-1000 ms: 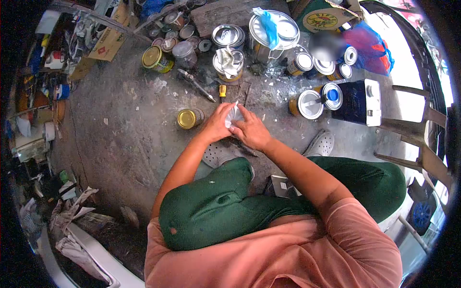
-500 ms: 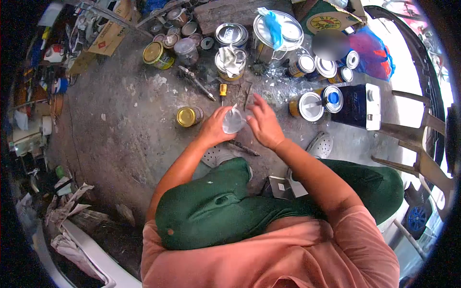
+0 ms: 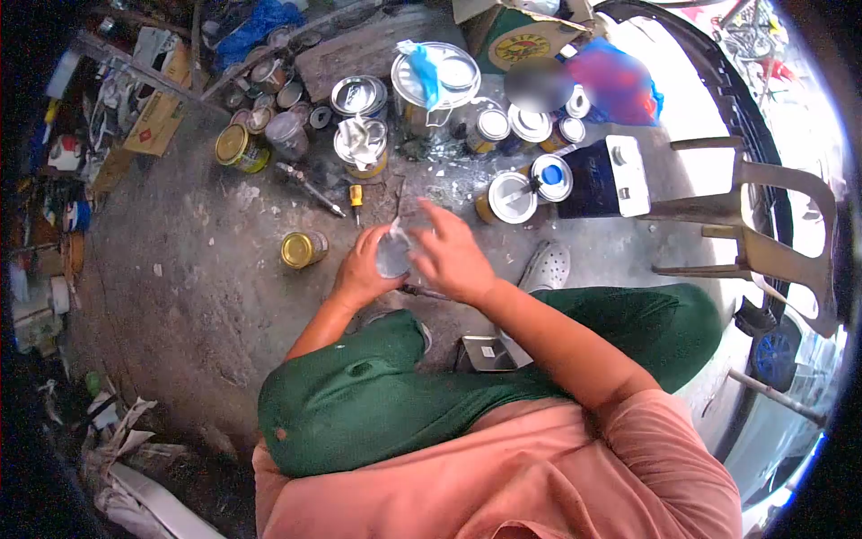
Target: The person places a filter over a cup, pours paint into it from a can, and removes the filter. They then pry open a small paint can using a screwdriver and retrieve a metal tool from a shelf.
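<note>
My left hand (image 3: pixel 361 272) is wrapped around a clear plastic cup (image 3: pixel 392 255), seen from above its round end. A whitish scrap (image 3: pixel 397 230) shows at the cup's upper edge; I cannot tell what it is. Just right of the cup is my right hand (image 3: pixel 455 258), its fingers apart and partly blurred. Whether those fingertips touch the cup is unclear. Beyond the hands, a yellow-handled screwdriver (image 3: pixel 356 203) lies on the floor. To the left stands a small gold-lidded can (image 3: pixel 303 250).
Several paint cans, including a large one (image 3: pixel 449 79) with a blue cloth on top, stand at the back. A dark rectangular tin (image 3: pixel 597 182) and a plastic chair (image 3: pixel 772 198) are on the right. A spray gun-like tool (image 3: pixel 310 189) lies left of the screwdriver.
The whole view has shifted, so most things appear farther left. My left hand still holds the cup, while my right hand has come closer to it.
</note>
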A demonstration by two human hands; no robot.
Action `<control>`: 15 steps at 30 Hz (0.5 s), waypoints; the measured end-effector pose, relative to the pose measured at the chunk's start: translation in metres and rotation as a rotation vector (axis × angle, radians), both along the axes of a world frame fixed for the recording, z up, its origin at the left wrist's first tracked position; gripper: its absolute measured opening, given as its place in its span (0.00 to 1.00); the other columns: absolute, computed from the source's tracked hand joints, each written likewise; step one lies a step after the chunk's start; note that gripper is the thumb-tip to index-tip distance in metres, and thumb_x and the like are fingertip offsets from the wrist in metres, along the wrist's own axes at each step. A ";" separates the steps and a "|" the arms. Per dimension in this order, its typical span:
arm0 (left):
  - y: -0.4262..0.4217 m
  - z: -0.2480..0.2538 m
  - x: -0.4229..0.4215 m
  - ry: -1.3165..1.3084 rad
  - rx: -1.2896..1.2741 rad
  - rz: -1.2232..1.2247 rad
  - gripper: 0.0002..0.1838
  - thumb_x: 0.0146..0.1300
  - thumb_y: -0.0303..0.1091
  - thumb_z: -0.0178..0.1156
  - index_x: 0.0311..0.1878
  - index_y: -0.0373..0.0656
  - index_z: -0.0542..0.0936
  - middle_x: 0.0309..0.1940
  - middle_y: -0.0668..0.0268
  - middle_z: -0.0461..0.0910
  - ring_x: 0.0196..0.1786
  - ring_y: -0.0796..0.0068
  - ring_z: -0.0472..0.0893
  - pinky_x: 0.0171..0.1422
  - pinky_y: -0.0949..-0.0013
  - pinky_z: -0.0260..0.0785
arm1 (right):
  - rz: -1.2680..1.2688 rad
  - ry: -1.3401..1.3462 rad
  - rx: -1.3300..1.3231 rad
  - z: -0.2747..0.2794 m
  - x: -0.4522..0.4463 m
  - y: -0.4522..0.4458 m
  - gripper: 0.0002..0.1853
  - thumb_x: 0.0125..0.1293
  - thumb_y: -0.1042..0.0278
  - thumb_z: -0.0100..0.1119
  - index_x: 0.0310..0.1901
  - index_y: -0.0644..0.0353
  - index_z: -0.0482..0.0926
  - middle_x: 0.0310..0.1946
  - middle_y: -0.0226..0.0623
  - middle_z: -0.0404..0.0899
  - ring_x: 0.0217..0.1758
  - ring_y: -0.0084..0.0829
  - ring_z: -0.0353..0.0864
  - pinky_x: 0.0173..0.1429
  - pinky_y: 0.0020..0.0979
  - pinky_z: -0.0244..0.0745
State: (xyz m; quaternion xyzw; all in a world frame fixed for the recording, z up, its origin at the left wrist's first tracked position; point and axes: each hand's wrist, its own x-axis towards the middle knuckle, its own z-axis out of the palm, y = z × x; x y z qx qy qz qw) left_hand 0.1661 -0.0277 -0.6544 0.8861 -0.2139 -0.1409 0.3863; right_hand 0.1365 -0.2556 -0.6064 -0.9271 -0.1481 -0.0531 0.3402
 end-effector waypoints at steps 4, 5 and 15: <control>0.001 -0.011 -0.010 -0.024 -0.031 0.044 0.51 0.42 0.43 0.84 0.71 0.46 0.68 0.64 0.52 0.75 0.67 0.48 0.76 0.71 0.52 0.71 | -0.624 0.216 0.189 -0.016 -0.001 -0.078 0.24 0.63 0.69 0.69 0.58 0.65 0.74 0.53 0.55 0.77 0.58 0.58 0.78 0.61 0.48 0.74; 0.001 -0.012 -0.012 -0.029 -0.038 0.051 0.51 0.42 0.43 0.84 0.71 0.46 0.69 0.64 0.53 0.75 0.66 0.48 0.76 0.70 0.52 0.72 | -0.708 0.143 0.130 -0.041 -0.001 -0.113 0.21 0.65 0.68 0.68 0.56 0.66 0.74 0.52 0.55 0.78 0.57 0.58 0.78 0.59 0.47 0.75; 0.004 -0.007 -0.012 -0.029 -0.018 0.061 0.49 0.43 0.43 0.83 0.70 0.46 0.69 0.63 0.54 0.75 0.66 0.49 0.76 0.68 0.52 0.73 | -0.783 0.313 0.036 -0.078 0.017 -0.169 0.17 0.63 0.64 0.70 0.47 0.61 0.74 0.44 0.51 0.80 0.52 0.55 0.81 0.54 0.48 0.76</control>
